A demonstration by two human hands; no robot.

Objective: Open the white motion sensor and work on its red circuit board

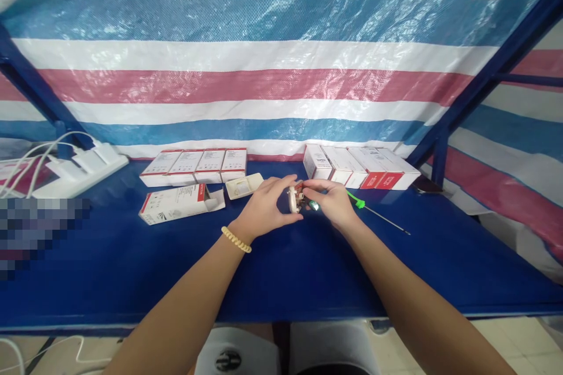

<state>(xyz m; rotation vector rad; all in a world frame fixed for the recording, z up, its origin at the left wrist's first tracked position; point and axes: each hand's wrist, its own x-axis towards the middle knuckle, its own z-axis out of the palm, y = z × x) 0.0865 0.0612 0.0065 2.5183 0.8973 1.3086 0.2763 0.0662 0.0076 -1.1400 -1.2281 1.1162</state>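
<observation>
My left hand (266, 208) is closed around a small white device (293, 199), held just above the blue table (285, 269). My right hand (332, 202) pinches the other side of that device, where small red and green parts show between the fingers. Both hands meet at the table's middle. A thin screwdriver with a green handle (373, 210) lies just right of my right hand. A pale beaded band circles my left wrist.
A row of white-and-red boxes (196, 165) stands at the back left, another row (360, 167) at the back right. An opened box (178, 203) and a white tray (243, 185) lie left of my hands. A white power strip with cables (79, 170) sits far left.
</observation>
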